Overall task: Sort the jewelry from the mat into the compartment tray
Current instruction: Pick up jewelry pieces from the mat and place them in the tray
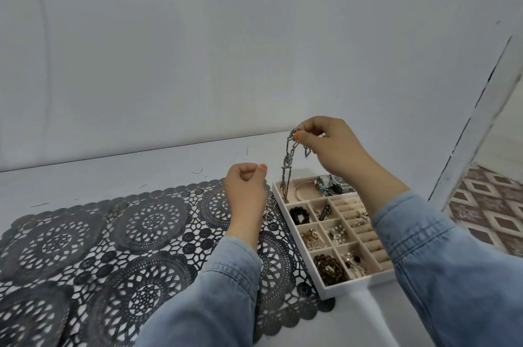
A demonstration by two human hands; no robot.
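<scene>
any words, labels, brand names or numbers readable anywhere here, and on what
None can be read.
Compartment tray, lace mat, chain necklace in the right hand: no lettering shows.
Dark metal pieces in the tray's far compartment: too small to tell.

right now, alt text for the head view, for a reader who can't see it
A right hand pinches a silver chain above a compartment tray, its lower end dipping into the far compartment. The left hand, fingers curled, hovers over a dark lace mat beside the tray; whether it holds anything is unclear.
</scene>
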